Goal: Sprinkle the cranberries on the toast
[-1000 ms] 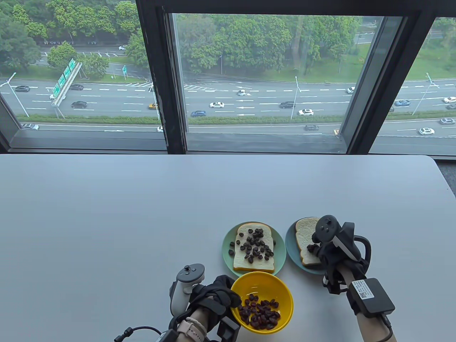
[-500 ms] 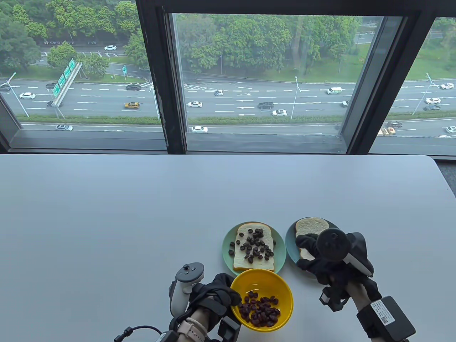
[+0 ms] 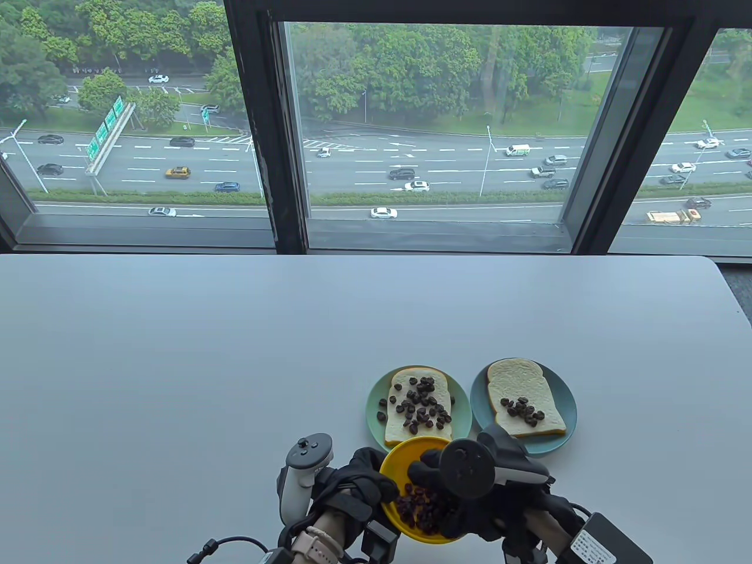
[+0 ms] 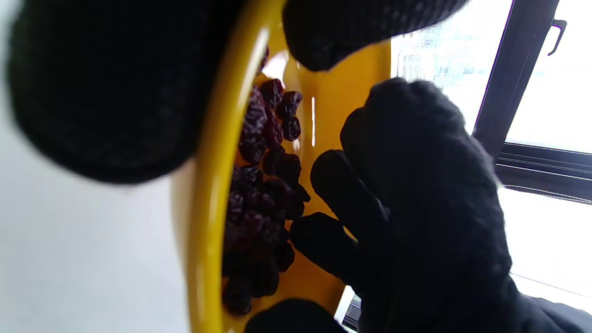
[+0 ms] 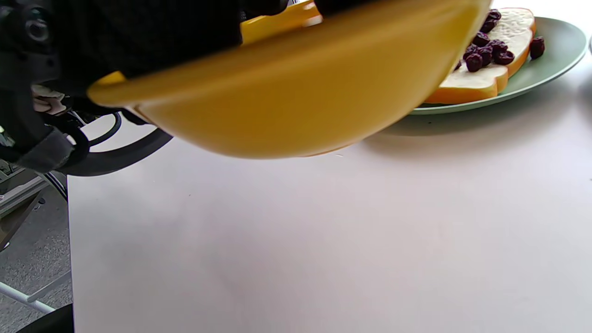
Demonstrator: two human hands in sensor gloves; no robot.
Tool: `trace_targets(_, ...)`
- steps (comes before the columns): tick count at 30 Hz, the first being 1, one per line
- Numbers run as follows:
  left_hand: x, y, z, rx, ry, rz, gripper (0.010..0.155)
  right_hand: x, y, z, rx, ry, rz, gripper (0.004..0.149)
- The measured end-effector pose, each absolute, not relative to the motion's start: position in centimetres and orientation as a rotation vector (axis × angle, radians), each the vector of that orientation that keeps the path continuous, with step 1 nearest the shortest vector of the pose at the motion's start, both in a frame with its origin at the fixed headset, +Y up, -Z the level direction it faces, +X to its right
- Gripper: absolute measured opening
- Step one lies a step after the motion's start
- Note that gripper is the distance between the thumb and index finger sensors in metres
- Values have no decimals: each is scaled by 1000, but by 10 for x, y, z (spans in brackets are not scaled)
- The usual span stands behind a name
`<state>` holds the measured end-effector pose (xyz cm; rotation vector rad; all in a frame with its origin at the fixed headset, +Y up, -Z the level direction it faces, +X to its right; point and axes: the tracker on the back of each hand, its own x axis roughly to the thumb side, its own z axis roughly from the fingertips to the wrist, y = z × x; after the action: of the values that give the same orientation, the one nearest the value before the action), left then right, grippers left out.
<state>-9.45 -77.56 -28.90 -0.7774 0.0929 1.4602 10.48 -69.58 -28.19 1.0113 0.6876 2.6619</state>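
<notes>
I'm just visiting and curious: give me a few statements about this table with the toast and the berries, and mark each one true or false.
1. Both slices of toast carry cranberries. True: the left toast has many, the right toast a small cluster.
2. The yellow bowl is empty. False: dark cranberries lie in it.
3. The right hand hovers above the right toast. False: it reaches into the yellow bowl.
4. The left hand holds the yellow bowl at its rim. True.
5. Each toast lies on its own plate. True: the green plate and the blue plate sit side by side.
6. The plates stand at the table's far edge by the window. False: they are near the person.
</notes>
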Motion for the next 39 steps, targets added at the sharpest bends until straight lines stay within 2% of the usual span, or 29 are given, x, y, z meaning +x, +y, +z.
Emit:
trace_targets(4,-89,-776,-287,-777,90,1474,59,91,-705,-280,1087,606,2809,80)
trace_targets(9,-87,-775,-284,-785,74,1458,59,74,-706,-273,1171,367,3002,74)
trace_targets(10,-87,-775,-283,-789,71,1454,59,73,-706,-273,1168,317,3013,71)
trace_targets(12,-85,-775,-282,-802,70,1490,59,71,-705,-272,1199,310,3044,55)
trace_targets(15,-83,-776,-283,-806,56,1470,59,73,-704,-272,1203,323,3026,48)
trace_targets(21,-86,-774,-286,-777,72,1420,59,81,-704,-274,1156,122,2959,43)
trace_targets(26,-87,-775,-286,-782,91,1407,58,92,-700,-275,1120,41,2867,43)
trace_targets(39,-97,-780,-291,-793,139,1460,58,128,-667,-316,780,156,2629,42)
